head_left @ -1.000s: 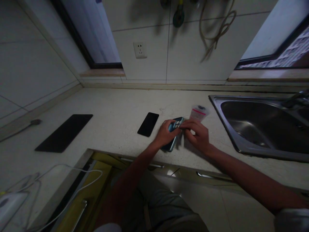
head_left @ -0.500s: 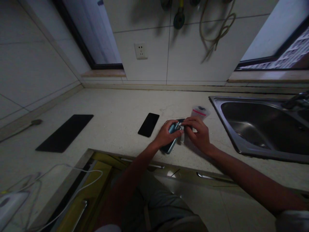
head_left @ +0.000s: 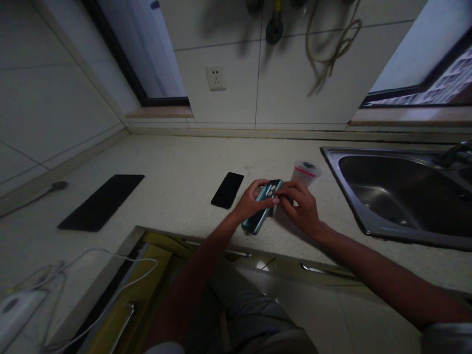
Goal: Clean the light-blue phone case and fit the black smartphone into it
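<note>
My left hand (head_left: 251, 202) is wrapped round a teal-cased phone (head_left: 258, 216), which is tilted up off the pale counter (head_left: 177, 167) with its camera end raised. My right hand (head_left: 301, 206) is closed in a pinch at the phone's upper end, where its fingertips meet my left thumb; what it pinches, if anything, is too small to make out. A small clear packet with a pink stripe (head_left: 304, 173) lies just beyond my right hand. A black phone (head_left: 227, 190) lies flat on the counter to the left of my left hand.
A steel sink (head_left: 398, 191) with a tap (head_left: 455, 152) fills the right side. A black rectangular pad (head_left: 101, 201) lies far left. A white device with cables (head_left: 22, 305) sits at the lower left. A wall socket (head_left: 216, 77) and a hanging hose (head_left: 332, 44) are on the tiled wall.
The teal phone has been lifted and tilted more upright in my left hand. My right hand's fingertips stayed at its upper end and shifted slightly.
</note>
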{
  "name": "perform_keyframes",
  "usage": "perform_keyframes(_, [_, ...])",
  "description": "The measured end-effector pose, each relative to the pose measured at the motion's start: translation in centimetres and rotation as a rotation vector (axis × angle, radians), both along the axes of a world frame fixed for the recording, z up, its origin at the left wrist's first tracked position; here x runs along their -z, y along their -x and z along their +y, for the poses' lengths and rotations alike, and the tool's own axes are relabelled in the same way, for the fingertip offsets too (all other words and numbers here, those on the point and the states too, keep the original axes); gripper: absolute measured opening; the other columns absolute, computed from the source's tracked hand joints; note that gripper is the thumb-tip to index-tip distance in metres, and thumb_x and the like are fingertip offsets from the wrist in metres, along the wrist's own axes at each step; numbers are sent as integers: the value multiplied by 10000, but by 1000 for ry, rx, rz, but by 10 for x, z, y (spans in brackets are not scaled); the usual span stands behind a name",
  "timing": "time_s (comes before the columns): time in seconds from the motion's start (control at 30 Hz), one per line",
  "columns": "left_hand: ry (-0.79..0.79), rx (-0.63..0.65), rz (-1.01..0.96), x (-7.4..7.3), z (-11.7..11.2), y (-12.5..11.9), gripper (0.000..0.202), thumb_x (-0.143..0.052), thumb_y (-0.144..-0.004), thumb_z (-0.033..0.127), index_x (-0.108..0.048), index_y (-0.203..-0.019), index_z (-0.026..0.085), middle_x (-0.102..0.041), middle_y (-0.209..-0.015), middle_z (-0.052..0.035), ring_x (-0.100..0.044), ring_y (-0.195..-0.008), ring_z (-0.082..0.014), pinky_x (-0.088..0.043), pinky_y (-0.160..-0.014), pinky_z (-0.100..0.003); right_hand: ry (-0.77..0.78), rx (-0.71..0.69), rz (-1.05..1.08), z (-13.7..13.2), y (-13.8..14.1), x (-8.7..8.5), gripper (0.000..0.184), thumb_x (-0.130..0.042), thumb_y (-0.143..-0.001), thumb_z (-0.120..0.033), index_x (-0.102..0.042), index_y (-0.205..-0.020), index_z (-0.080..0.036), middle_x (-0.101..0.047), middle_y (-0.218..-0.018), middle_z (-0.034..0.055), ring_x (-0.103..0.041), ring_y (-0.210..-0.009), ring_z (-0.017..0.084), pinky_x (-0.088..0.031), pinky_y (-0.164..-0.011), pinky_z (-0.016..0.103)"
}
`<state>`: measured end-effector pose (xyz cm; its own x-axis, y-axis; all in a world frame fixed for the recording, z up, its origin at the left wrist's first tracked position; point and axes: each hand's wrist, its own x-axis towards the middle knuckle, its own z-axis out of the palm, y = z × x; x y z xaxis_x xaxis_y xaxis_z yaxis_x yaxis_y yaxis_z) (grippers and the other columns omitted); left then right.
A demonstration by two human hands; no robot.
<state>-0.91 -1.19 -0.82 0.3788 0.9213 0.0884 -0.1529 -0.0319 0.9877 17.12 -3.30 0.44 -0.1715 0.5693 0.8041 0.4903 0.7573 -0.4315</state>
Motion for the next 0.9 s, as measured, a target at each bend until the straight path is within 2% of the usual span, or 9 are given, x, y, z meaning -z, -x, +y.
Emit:
perform_keyframes(0.17, [53, 0, -46, 0, 1, 1, 855, -932, -582, 429, -507, -1291, 210, -687, -1019, -56, -663, -826, -173, -535, -795, -341, 18, 39, 35, 2, -1, -1, 174, -584, -916, -140, -723, -959, -236, -641, -905, 51, -642, -824, 195, -535, -713, 336])
perform_keyframes(0.4, [62, -39, -250, -5, 5, 3, 813, -950, -544, 413, -563, -1232, 215, -603, -1239, -77, -642, -1004, -178, -500, -923, -330, -52, -184, -37, -5, 5, 1, 265, -588, -926, -112, -691, -1134, -240, -686, -908, 57, -655, -798, 187, -546, -679, 315])
perform_keyframes(0.63, [142, -19, -373, -13, 2, 3, 675, -882, -620, 419, -582, -1196, 234, -554, -1314, -92, -654, -1118, -260, -533, -739, -278, -25, -430, -209, -10, 6, 7, 251, -554, -957, -132, -692, -1146, -223, -689, -965, 76, -693, -864, 169, -585, -741, 281])
perform_keyframes(0.77, [139, -148, -321, -10, 6, 2, 652, -859, -645, 429, -578, -1197, 227, -593, -1258, -83, -661, -1063, -234, -544, -720, -281, -26, -529, -297, -11, 6, 10, 240, -538, -968, -158, -699, -1138, -212, -697, -949, 74, -688, -805, 152, -575, -688, 251])
perform_keyframes(0.83, [98, -290, -212, -5, 10, 2, 649, -859, -655, 422, -569, -1196, 213, -629, -1179, -76, -661, -993, -204, -537, -741, -287, -47, -525, -297, -11, 6, 8, 252, -537, -965, -156, -700, -1149, -211, -699, -948, 78, -685, -795, 153, -573, -675, 252])
perform_keyframes(0.9, [22, -436, -73, 0, 15, 3, 652, -869, -652, 402, -563, -1185, 183, -657, -1079, -71, -652, -935, -189, -529, -826, -324, -67, -490, -262, -11, 4, 5, 276, -547, -952, -141, -704, -1167, -214, -702, -939, 78, -685, -795, 158, -574, -670, 256])
